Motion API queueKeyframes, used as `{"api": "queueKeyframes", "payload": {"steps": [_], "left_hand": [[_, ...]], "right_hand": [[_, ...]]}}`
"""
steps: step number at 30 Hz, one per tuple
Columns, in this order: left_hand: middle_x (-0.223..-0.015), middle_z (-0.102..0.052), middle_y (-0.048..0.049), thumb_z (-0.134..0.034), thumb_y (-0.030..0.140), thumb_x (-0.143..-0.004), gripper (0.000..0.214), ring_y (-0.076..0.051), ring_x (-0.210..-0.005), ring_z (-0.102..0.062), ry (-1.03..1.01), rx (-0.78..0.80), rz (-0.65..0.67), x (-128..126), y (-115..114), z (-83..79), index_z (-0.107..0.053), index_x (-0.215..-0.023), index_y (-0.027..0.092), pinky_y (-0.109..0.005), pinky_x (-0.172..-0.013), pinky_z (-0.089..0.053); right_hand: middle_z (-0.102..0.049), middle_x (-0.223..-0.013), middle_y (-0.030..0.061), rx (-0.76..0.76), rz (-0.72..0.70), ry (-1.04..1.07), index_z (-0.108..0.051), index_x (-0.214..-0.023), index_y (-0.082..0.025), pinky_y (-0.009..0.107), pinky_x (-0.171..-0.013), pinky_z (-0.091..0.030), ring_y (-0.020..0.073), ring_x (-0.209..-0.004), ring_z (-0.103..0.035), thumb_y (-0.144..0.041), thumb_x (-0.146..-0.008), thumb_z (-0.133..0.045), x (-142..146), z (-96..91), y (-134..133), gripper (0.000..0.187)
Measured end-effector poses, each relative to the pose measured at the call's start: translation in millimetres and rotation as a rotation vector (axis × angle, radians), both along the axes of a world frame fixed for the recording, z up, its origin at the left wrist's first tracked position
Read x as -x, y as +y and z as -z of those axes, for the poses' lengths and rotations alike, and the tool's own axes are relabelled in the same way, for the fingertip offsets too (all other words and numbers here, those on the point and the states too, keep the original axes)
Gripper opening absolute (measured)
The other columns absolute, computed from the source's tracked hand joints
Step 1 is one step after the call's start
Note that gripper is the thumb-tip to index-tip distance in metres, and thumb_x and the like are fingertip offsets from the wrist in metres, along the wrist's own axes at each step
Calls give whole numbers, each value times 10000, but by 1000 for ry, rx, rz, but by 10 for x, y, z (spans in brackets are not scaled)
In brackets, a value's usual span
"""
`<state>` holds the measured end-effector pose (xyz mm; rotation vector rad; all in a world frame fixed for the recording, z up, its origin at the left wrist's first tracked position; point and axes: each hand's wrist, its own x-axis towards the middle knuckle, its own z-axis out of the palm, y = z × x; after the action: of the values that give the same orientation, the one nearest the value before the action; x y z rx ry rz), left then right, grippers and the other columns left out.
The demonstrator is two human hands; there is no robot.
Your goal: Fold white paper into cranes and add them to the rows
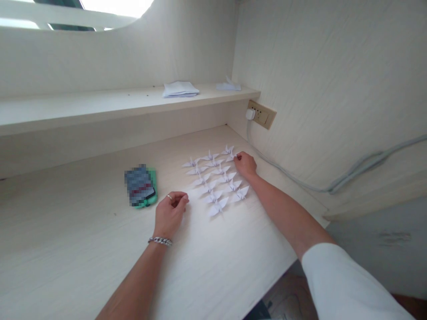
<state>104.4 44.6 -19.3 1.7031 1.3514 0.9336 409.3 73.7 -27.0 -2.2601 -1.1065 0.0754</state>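
Observation:
Several white paper cranes [220, 170] stand in slanting rows on the pale desk [213, 266]. At the far right of the group, my right hand [246, 164] pinches the edge of one paper crane [231, 157], its fingertips pressed together on the paper. My left hand [171, 211] rests over the desk to the left of the rows, fingers curled in with thumb against them. Whether anything small sits inside those curled fingers is hidden. The nearest crane [218, 207] lies to the right of my left hand, apart from it.
A blurred-out phone-like object with a green edge [152, 186] lies left of my left hand. On the shelf [100, 104] are a stack of white paper [180, 89] and another folded paper [228, 85]. A plug [250, 114] sits in the wall socket [263, 114]; its cable [287, 172] runs along the right wall.

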Motion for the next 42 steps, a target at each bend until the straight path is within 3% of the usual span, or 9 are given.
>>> {"api": "queueKeyframes", "payload": {"steps": [4,12,17,22,30,42], "left_hand": [[-682,-703,-28,-597,349,-750,196,-135,-528,-600,-14,-5,-4,-7,4,5,-650,-812,171,-241,-522,-470],[-688,-716,-36,-598,349,-744,197,-137,-522,-614,-39,-37,-9,-17,2,39,-649,-814,171,-246,-532,-482],[-713,-727,-48,-597,356,-747,220,-143,-550,-634,-39,-42,-27,-19,-21,35,-659,-835,164,-248,-556,-494],[-728,-734,-58,-601,339,-733,209,-150,-566,-643,-39,-40,-29,-32,-39,3,-666,-817,159,-246,-549,-494],[-719,-731,-57,-598,348,-729,219,-153,-573,-648,-53,-46,-37,-29,-30,26,-666,-822,162,-246,-557,-498],[-726,-735,-53,-593,338,-738,213,-147,-565,-645,-53,-44,-30,-26,-31,42,-664,-836,161,-243,-559,-495]], "right_hand": [[-721,-996,87,0,43,-12,-689,-968,-211,317,-782,-465,227,-942,-643,-336,-865,-511,-65,-29,-249,241],[-728,-945,91,47,133,-21,-695,-936,-212,324,-735,-462,234,-887,-656,-365,-846,-533,-73,-6,-1154,239],[-733,-886,50,77,136,-3,-693,-884,-234,311,-689,-448,224,-828,-659,-375,-832,-556,168,-9,-1648,203],[-728,-834,17,58,68,37,-675,-841,-241,287,-669,-429,196,-785,-656,-375,-837,-554,635,-1,-1986,181],[-716,-821,11,10,-112,20,-643,-799,-238,269,-649,-407,180,-754,-642,-332,-853,-534,1258,-3,-1993,154],[-689,-795,5,-33,-144,-5,-610,-771,-228,265,-642,-394,172,-744,-632,-307,-859,-532,1445,27,-1944,142]]}}
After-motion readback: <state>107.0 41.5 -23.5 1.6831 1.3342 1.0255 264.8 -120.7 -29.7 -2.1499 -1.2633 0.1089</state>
